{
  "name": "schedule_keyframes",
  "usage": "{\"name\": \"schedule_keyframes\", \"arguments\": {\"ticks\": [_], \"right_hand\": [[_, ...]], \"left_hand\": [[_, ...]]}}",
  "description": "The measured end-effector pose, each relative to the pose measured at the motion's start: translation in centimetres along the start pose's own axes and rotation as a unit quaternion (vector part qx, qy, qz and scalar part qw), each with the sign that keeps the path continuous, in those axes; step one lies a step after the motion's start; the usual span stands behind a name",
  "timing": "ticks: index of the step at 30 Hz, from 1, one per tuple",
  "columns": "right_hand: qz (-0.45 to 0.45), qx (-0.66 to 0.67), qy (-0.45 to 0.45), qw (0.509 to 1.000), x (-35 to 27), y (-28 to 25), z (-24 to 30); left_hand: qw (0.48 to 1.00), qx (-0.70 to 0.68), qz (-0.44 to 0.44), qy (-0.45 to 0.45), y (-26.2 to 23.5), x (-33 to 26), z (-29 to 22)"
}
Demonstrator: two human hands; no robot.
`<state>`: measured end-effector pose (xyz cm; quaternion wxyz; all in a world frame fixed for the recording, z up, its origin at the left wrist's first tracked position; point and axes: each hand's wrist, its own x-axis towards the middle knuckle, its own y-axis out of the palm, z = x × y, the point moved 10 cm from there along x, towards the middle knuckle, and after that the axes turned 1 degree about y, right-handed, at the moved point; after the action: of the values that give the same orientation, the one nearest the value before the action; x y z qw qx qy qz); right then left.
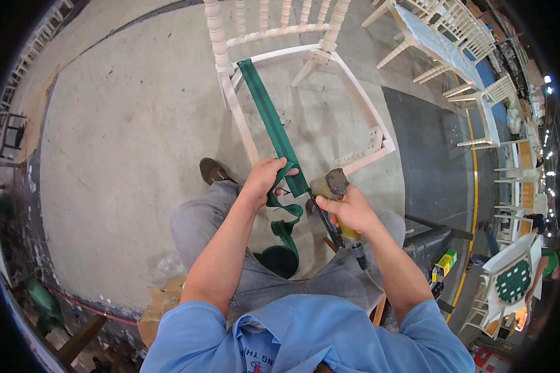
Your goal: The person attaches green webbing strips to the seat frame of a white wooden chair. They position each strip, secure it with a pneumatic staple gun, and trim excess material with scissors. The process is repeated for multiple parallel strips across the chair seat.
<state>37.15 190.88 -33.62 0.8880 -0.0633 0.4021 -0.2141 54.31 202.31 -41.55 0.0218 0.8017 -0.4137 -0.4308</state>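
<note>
Left grip, right grip, both curled

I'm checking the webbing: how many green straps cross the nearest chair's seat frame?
1: the green strap along the left side of the seat frame, running from its back edge past its front, where the left hand holds it. None appears hidden.

The strap spans the chair frame's left half, with the staple gun to its right.
</note>
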Motion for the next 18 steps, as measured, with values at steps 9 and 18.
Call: {"name": "schedule_keyframes", "arguments": {"ticks": [9,18], "right_hand": [[-0.010,-0.044,0.032,0.998,-0.3,1.3,1.6],[-0.008,-0.068,0.039,0.997,-0.7,3.0,2.1]], "left_hand": [[1.000,0.003,0.000,-0.006,-0.1,0.1,-0.3],[1.000,-0.013,0.023,-0.007,0.1,-0.3,-0.5]]}}
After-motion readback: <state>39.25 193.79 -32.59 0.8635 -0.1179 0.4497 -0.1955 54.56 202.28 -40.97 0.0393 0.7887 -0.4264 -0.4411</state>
